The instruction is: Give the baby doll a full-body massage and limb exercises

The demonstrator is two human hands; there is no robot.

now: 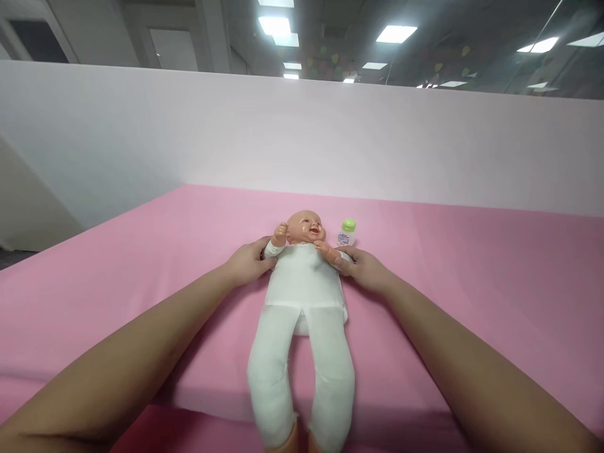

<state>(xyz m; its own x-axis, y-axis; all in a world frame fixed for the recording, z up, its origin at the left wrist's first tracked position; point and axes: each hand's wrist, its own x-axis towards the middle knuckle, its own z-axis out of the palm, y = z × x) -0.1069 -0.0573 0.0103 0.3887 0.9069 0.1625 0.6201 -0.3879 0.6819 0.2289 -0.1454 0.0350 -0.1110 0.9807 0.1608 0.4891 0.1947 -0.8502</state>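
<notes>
A baby doll (306,277) with a white cloth body lies on its back on the pink sheet (189,352), its head away from me and its lower legs over the near edge. My left hand (250,261) is closed around the doll's arm on the left, by the white sleeve. On the other side, my right hand (363,267) grips the doll's other arm near the elbow. Some of my fingertips are hidden behind the arms. Just beyond my right hand stands a small bottle (346,234) with a green cap and a printed label.
A white wall panel (302,138) rises behind the pink surface and also runs along its left side. Above it, a glass pane reflects ceiling lights (396,34). A pale door (173,49) shows at the upper left.
</notes>
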